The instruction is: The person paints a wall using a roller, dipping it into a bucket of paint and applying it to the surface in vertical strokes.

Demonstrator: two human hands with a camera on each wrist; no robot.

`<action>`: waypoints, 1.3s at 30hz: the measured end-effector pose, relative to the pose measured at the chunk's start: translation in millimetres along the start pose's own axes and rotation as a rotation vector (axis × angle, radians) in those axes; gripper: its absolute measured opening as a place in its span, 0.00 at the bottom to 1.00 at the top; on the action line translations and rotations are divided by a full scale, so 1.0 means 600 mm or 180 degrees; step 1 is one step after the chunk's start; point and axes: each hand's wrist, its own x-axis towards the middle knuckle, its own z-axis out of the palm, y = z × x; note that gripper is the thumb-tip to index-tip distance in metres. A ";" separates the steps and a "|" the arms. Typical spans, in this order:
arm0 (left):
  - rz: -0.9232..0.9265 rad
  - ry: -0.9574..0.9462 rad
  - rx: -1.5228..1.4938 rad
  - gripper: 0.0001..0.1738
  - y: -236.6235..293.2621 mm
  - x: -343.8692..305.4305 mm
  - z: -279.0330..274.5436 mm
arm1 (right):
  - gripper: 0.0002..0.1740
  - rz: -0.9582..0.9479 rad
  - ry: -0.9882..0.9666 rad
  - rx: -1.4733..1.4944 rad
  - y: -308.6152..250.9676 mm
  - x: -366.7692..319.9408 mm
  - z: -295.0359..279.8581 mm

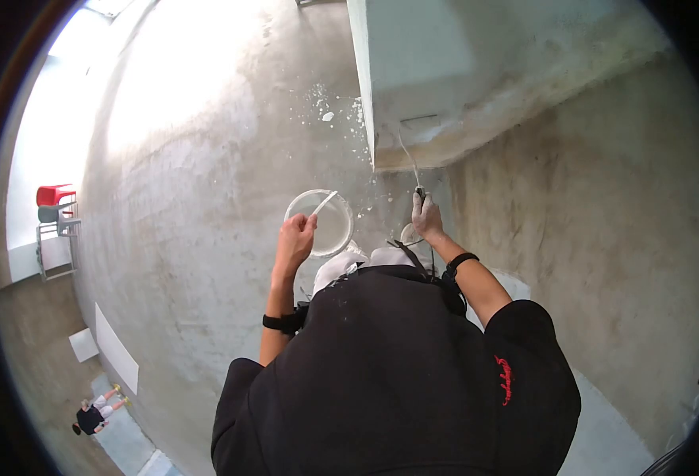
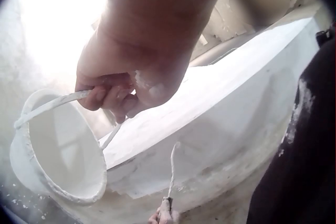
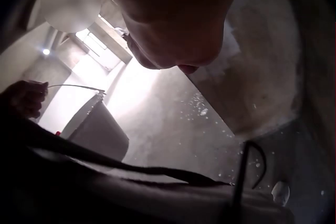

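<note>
My left hand (image 1: 296, 238) curls round the handle (image 2: 58, 102) of the bucket (image 3: 101, 133) just below it, which I expect to swing, so I favour mid-handle. My right hand (image 1: 427, 219) grips the thin tool (image 2: 172, 174), probably light and stiff.

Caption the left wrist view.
Left hand grips a white bucket by its handle; right hand holds a slender tool.
</note>
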 end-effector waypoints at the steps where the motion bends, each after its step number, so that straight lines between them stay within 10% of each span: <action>1: 0.0006 -0.0028 0.0028 0.20 0.001 0.002 -0.001 | 0.24 0.0034 0.0008 0.0019 0.009 -0.001 0.010; 7: -0.0042 -0.0069 0.0025 0.20 -0.002 0.006 0.002 | 0.32 0.0391 0.0168 -0.0004 0.107 0.082 0.087; 9: -0.0025 -0.0136 0.0314 0.20 0.005 0.008 -0.001 | 0.28 0.1689 -0.1110 0.0867 0.108 0.131 0.078; 13: -0.0062 -0.0066 0.0208 0.19 0.005 0.004 0.002 | 0.27 0.2079 -0.1445 0.1440 0.075 0.166 0.038; 28: -0.0058 -0.0023 0.0094 0.21 -0.009 0.009 0.007 | 0.21 0.1334 -0.1022 0.2370 -0.133 -0.072 -0.291; 31: 0.0101 -0.0031 0.0089 0.20 -0.012 0.003 0.002 | 0.21 0.1244 -0.1702 0.1673 -0.159 -0.111 -0.328; 33: -0.0004 0.0020 0.0076 0.20 -0.003 -0.003 0.001 | 0.22 0.0001 -0.1483 0.0098 -0.166 -0.141 -0.326; 39: -0.0105 0.0019 -0.0391 0.18 -0.016 -0.005 0.011 | 0.23 -0.0404 -0.2574 -0.0541 -0.201 -0.161 -0.303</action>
